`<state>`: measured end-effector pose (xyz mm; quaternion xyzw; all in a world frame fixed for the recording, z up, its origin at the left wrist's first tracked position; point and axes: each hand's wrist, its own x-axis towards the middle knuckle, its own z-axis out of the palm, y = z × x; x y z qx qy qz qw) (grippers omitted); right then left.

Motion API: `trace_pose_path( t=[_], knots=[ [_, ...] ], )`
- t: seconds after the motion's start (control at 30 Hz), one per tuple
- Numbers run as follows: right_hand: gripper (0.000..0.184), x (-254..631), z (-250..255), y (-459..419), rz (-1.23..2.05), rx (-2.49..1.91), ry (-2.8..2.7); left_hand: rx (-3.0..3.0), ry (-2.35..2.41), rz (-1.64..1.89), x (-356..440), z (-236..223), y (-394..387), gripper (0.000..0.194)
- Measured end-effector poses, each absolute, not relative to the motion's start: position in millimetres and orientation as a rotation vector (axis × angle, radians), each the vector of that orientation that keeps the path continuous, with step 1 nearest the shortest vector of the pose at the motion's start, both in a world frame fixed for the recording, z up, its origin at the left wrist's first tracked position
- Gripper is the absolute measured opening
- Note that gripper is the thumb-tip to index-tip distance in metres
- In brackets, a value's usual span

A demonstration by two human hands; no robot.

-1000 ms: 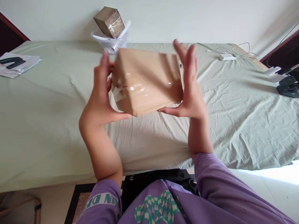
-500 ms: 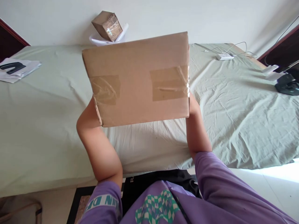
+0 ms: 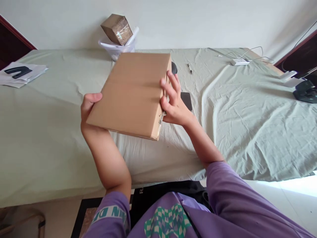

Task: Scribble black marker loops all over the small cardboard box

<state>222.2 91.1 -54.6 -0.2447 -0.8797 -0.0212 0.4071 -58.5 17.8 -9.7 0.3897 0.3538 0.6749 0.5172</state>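
Note:
A brown cardboard box (image 3: 132, 94) is held tilted above the cloth-covered surface, one broad face turned up toward me. My left hand (image 3: 88, 104) grips its left edge, thumb on the top face and the other fingers hidden behind or beneath the box. At the right side, my right hand (image 3: 173, 99) presses its bent fingers against the narrow side and edge. Clear tape shows near the box's lower right corner. Partly behind the box and my right hand lies a dark flat rectangular object (image 3: 187, 100).
A smaller taped box (image 3: 119, 29) sits in a translucent bin (image 3: 115, 51) by the wall. Papers (image 3: 37, 73) with a black stapler-like object (image 3: 18, 71) lie far left. A pen (image 3: 189, 68), a white power strip (image 3: 239, 61) and a dark object (image 3: 305, 91) are to the right.
The box has turned, so the taped face is out of view and a plain face shows. It has come lower and left, and both hands, hidden before, now show on its sides.

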Motion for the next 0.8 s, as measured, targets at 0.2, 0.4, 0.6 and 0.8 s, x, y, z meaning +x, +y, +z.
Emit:
trace_pose_path(
  t=[0.2, 0.4, 0.6, 0.8],
  knots=[
    [0.136, 264, -46, 110, 0.383, -0.683, -2.193, 1.22, 0.63, 1.713, -49, 9, 17, 0.057],
    [0.148, 252, -58, 113, 1.338, -0.348, -1.936, 1.083, 0.526, 1.731, -34, -3, 22, 0.055],
    [0.139, 225, -48, 87, 1.259, -0.522, -1.676, 1.281, 0.506, 1.649, -28, -15, 32, 0.079],
    [0.138, 233, -44, 93, 1.042, -0.637, -1.794, 1.414, 0.46, 1.568, -31, -18, 45, 0.087]
  ],
)
